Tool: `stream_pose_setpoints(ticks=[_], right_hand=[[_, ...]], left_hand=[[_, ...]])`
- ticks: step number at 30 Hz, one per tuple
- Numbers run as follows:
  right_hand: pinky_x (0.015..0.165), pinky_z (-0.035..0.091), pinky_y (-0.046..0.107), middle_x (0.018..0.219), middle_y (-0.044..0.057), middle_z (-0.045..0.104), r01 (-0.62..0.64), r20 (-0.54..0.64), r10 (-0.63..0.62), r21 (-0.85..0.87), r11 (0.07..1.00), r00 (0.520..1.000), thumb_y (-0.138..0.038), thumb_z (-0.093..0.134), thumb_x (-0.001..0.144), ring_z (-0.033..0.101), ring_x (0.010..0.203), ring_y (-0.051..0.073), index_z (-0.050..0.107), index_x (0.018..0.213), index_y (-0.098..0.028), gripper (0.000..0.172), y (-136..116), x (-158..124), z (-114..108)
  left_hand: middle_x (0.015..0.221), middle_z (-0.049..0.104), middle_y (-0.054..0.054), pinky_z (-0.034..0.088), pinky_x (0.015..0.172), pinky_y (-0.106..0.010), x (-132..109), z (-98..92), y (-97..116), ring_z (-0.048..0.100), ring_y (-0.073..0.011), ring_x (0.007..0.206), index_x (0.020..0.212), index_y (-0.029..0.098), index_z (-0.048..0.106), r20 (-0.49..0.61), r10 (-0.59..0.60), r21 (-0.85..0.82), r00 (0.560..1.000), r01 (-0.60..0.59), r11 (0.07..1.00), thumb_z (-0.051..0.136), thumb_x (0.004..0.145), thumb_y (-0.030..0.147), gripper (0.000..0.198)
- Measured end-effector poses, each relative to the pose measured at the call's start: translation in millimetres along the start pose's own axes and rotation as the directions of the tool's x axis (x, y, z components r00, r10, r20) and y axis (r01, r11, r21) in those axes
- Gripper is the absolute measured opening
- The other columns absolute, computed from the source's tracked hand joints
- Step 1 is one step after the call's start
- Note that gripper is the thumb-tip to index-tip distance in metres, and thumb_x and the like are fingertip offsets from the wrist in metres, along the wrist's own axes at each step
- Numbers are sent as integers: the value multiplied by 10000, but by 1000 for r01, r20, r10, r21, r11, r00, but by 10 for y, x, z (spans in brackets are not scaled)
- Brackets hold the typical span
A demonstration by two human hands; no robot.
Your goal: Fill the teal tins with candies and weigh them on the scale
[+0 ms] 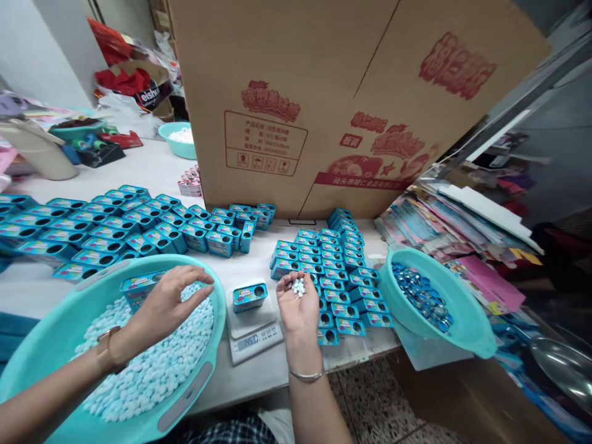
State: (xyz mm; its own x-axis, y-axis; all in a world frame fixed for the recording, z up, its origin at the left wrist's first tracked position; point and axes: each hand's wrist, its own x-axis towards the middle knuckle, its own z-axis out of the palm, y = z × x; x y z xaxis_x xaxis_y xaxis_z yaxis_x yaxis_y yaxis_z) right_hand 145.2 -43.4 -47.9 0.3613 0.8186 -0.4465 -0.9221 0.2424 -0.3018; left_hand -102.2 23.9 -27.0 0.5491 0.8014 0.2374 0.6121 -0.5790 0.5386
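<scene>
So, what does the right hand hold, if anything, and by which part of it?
Pale candies, a small heap: the right hand supports them from below in its open, cupped palm.

Soft light covers the white tabletop (pixel 250 265); past its right edge the view darkens and blurs, a round silvery metal dish (pixel 562 370) glinting.

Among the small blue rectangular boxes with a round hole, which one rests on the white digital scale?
The blue box between the left hand and the right hand; no other sits on that white scale.
</scene>
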Motion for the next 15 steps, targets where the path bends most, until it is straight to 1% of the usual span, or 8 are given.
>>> stream_pose_setpoints(ticks=[6, 11, 15], right_hand=[[658, 518, 282, 705, -17, 601, -6, -53, 7, 12, 1000, 999, -303, 523, 841, 596, 663, 102, 539, 768, -199, 128, 58, -13, 59], [660, 507, 273, 678, -35, 574, 26, -17, -27, -58, 998, 999, -339, 557, 820, 575, 648, 94, 525, 755, -200, 156, 140, 35, 69], [679, 502, 291, 620, -68, 526, -32, 21, 33, -79, 996, 999, -350, 560, 811, 558, 621, 91, 501, 746, -218, 159, 187, 77, 72]], left_hand=[[1043, 637, -41, 412, 910, -356, 4, 93, 28, 559, -221, 1014, 1022, 234, 606, 61, 44, -14, 997, -43, 999, 503, 857, 457, 295], [1070, 622, -56, 401, 913, -371, 29, 235, 72, 542, -229, 1025, 1082, 236, 577, 94, 88, -34, 992, -85, 996, 494, 862, 452, 319], [1101, 600, -70, 392, 907, -379, 60, 326, 161, 525, -235, 1033, 1130, 232, 543, 123, 117, -69, 986, -109, 992, 489, 869, 428, 331]])
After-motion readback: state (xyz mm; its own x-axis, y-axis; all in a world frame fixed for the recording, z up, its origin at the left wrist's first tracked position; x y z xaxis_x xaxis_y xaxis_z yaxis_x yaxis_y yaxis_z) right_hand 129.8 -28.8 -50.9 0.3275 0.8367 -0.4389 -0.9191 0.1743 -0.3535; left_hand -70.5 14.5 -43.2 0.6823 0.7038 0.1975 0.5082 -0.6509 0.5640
